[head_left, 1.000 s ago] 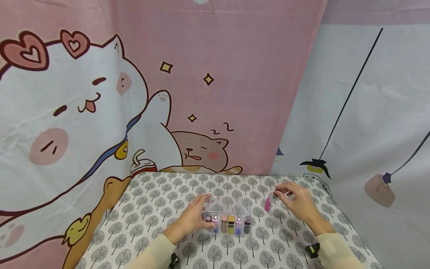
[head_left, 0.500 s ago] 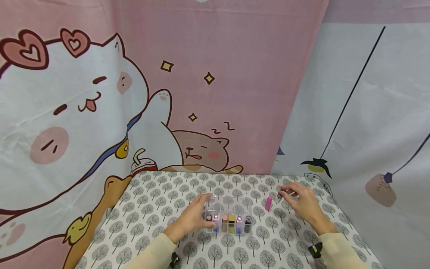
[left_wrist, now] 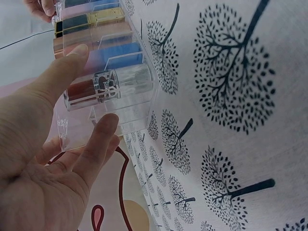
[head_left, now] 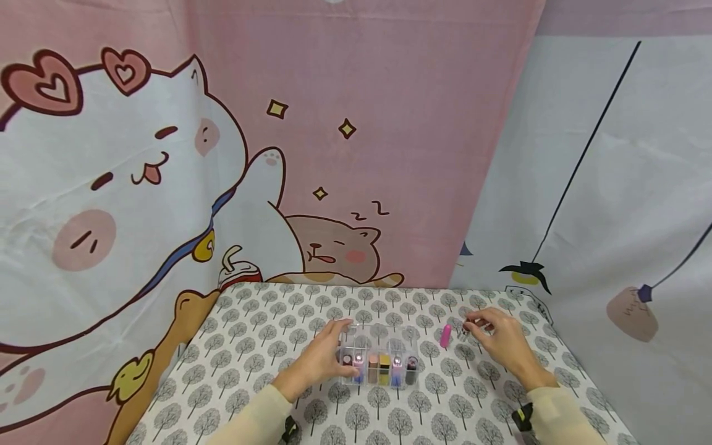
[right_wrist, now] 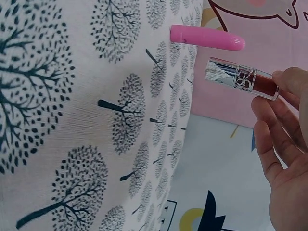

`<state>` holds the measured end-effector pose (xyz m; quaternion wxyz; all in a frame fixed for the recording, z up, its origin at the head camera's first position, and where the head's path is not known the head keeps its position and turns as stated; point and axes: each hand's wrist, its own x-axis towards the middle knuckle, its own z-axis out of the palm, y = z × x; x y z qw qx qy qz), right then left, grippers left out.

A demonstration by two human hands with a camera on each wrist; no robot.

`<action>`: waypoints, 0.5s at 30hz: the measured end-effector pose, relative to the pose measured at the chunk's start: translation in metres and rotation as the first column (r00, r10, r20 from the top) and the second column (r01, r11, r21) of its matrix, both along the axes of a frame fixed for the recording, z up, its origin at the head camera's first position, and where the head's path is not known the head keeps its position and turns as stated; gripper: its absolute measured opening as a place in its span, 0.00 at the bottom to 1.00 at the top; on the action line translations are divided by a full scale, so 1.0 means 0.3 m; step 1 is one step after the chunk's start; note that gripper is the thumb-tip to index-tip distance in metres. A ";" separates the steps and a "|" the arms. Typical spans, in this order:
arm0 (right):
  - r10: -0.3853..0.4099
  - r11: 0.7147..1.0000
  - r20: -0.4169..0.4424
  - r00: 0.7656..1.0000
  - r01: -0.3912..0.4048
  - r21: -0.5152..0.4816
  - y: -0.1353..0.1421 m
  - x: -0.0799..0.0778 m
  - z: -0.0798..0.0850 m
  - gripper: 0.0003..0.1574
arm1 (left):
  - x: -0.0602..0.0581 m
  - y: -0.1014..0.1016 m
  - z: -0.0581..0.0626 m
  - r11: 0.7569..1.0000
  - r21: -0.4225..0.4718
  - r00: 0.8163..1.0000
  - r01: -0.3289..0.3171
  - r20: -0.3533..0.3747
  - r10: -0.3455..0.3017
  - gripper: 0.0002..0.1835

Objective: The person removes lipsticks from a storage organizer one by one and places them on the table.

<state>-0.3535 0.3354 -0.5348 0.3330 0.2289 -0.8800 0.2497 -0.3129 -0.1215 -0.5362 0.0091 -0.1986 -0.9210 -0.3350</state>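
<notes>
Left hand point(head_left: 319, 358): lower middle of the head view, spread wide round the organizer's left end, thumb in front, fingers behind.
Clear compartment organizer point(head_left: 378, 337): lower middle, on the tree-print cloth point(head_left: 233, 371).
Front row: red-brown gloss tube point(left_wrist: 82, 95), pink-and-blue tube point(head_left: 358, 369), rose-gold tube point(head_left: 373, 369), gold-and-black tube point(head_left: 384, 369), another pink-and-blue tube, dark tube point(head_left: 411, 371).
Pink tube point(head_left: 445, 335): upright on the cloth, right of the organizer.
Lip gloss point(right_wrist: 243, 79): lower right, tilted, just beside the pink tube.
Right hand point(head_left: 497, 337): thumb and fingertips nearly closed, pinching the gloss's dark-red end.
</notes>
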 end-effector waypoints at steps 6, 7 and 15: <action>-0.008 1.000 0.017 1.000 0.007 0.018 0.000 -0.005 -0.020 0.15 | -0.003 0.000 -0.003 1.000 -0.004 1.000 0.002 -0.008 -0.002 0.66; -0.007 1.000 0.018 1.000 0.006 0.021 0.000 -0.006 -0.024 0.15 | -0.003 0.001 -0.004 1.000 -0.005 1.000 0.001 -0.009 -0.001 0.66; 0.003 1.000 0.088 0.996 -0.003 0.003 -0.005 -0.013 -0.054 0.16 | 0.001 0.004 -0.002 1.000 0.001 1.000 -0.006 0.003 0.006 0.66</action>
